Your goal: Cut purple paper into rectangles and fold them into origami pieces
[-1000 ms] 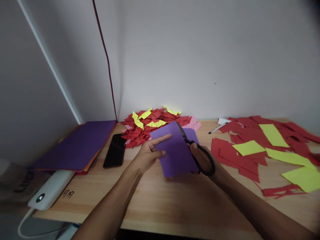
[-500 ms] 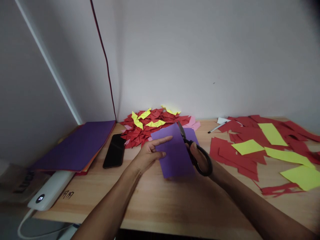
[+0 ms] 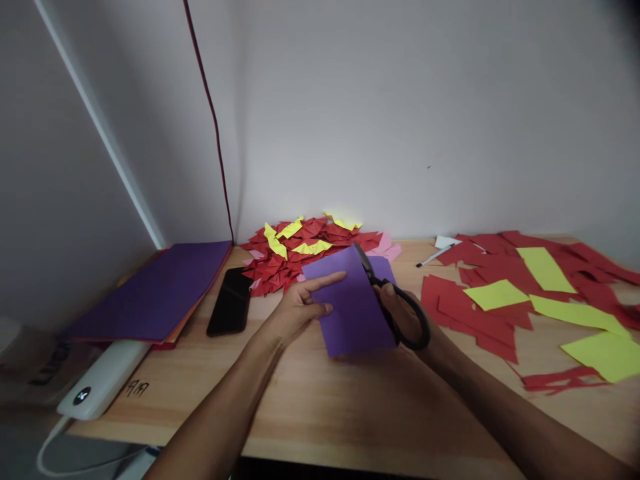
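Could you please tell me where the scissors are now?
In the head view, just right of centre, the scissors are in the right hand, blades at the purple paper in the left hand.

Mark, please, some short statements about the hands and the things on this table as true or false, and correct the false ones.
1. The right hand holds scissors. True.
2. The other hand holds nothing. False: the left hand holds purple paper.
3. The phone lies to the right of the purple-topped stack. True.
4. The pen stands upright. False: the pen lies flat.
5. Yellow pieces lie on the red paper pile. True.
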Tool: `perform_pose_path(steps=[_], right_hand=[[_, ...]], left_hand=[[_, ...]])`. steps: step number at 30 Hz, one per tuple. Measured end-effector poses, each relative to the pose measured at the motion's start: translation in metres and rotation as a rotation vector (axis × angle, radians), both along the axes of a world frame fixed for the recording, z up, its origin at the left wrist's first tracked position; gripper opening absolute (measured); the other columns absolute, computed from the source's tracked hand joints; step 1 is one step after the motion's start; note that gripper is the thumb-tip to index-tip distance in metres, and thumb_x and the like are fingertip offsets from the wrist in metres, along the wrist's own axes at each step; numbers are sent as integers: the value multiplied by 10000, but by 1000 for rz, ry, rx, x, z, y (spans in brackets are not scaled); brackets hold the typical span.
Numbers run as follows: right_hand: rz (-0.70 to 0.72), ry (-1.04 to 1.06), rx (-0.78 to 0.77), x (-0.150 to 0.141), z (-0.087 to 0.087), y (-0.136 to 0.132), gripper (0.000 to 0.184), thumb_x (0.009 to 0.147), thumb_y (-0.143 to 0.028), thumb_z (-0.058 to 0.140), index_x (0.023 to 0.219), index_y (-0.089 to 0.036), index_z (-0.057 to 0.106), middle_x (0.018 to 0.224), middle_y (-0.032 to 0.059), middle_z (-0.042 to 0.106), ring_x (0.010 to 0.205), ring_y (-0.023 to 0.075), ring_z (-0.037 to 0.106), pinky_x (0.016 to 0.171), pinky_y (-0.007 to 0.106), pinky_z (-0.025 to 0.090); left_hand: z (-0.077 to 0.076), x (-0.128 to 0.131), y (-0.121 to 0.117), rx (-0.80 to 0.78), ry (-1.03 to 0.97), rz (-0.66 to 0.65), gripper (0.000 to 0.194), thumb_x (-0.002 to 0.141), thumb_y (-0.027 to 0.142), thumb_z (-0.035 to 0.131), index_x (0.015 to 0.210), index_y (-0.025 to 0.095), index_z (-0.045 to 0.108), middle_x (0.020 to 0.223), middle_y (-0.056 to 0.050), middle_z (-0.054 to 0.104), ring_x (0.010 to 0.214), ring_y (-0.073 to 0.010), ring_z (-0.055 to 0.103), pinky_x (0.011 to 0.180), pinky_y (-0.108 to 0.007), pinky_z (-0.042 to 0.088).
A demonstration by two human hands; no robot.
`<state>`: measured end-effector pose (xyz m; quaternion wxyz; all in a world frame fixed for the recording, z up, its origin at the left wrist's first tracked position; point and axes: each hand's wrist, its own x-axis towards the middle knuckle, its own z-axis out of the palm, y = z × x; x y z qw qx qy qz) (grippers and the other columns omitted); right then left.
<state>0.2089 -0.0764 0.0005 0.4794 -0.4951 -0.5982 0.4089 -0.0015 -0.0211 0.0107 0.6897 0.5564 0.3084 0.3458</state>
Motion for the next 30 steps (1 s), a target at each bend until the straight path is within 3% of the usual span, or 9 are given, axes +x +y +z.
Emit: perform_pose_path(steps=[5,12,15,18,22,30], right_hand=[[1,59,-76,2,2,-1,627,876,-756,334,691,-208,577,417,-11,474,416,153,468,443,291,381],[-150,214,76,10,23,4,585,907,-730,258,732,-246,536,413,-31,402,358,134,382,417,303,324],[-249,162,112,15,26,8,579,905,-733,251,744,-247,520,425,-31,410,382,147,417,430,306,344],[-318,12,84,19,26,12,489,910,-651,391,705,-227,521,456,-23,473,434,148,475,474,296,382],[-276,-222,-5,19,26,11,355,860,-511,542,673,-209,552,513,-20,540,472,135,510,490,268,391],[-164,-255,67,9,17,8,240,829,-427,599,753,-217,510,621,-23,564,560,134,525,537,258,423]], left_hand=[[-3,1,0,14,-17,-33,626,685,119,719,1298,211,634,1081,-108,727,929,-224,658,772,-309,494],[-4,2,1,33,15,-60,590,674,85,697,1243,242,672,1242,-87,674,1054,-234,635,813,-293,488],[-3,1,2,44,29,-70,581,673,80,688,1230,247,679,1283,-82,654,1070,-227,628,794,-274,482],[-2,0,1,41,25,-82,580,676,77,684,1229,251,678,1284,-80,655,1087,-221,619,799,-266,477],[0,-2,1,40,7,-68,564,683,82,690,1227,233,681,1321,-94,629,1136,-237,597,848,-281,470],[0,-3,2,23,9,-14,585,672,143,744,1250,199,672,1086,-112,723,866,-204,649,757,-303,477]])
